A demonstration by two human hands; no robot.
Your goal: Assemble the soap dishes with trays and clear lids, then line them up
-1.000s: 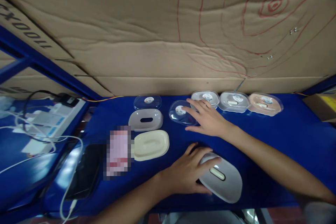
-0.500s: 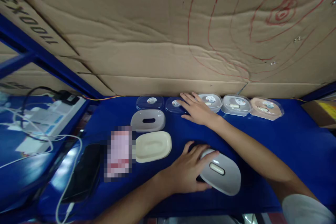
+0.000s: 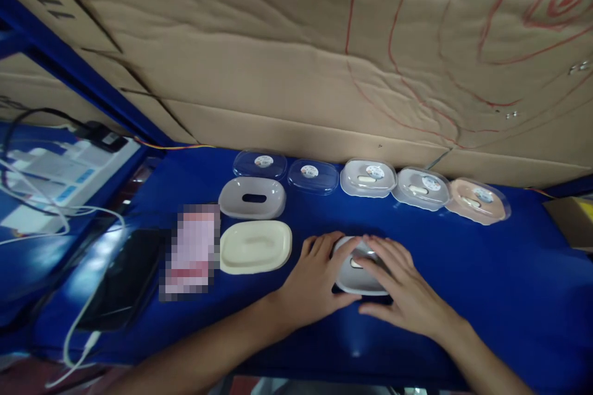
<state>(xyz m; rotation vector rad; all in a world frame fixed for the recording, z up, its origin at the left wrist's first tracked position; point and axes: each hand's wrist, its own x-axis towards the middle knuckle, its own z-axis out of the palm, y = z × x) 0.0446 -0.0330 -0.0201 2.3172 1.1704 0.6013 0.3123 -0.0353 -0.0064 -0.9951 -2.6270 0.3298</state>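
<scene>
A grey oval soap dish [image 3: 361, 284] sits on the blue table, with a cream piece showing through the slot in its middle. My left hand [image 3: 317, 278] grips its left side, thumb along the top edge. Curved over its right side is my right hand [image 3: 407, 287], fingers reaching across the dish and holding it too. Left of my hands lies a cream oval tray [image 3: 256, 247]. Behind that stands another grey soap dish [image 3: 252, 198], whose slot shows dark. Two clear lids with round stickers, a left lid [image 3: 259, 165] and a right lid [image 3: 313, 177], lie at the back.
Along the cardboard wall [image 3: 278, 62] stand lidded soap dishes: a grey one [image 3: 368, 178], a second grey one [image 3: 420, 189] and a peach one [image 3: 479, 200]. A blurred pink packet [image 3: 192, 250], a dark phone [image 3: 123, 281] on a white cable and a power strip [image 3: 83, 176] are at left.
My right hand has come from the back row, by the lids, to the grey soap dish in front. The dish now lies more level between both hands. The view has shifted slightly.
</scene>
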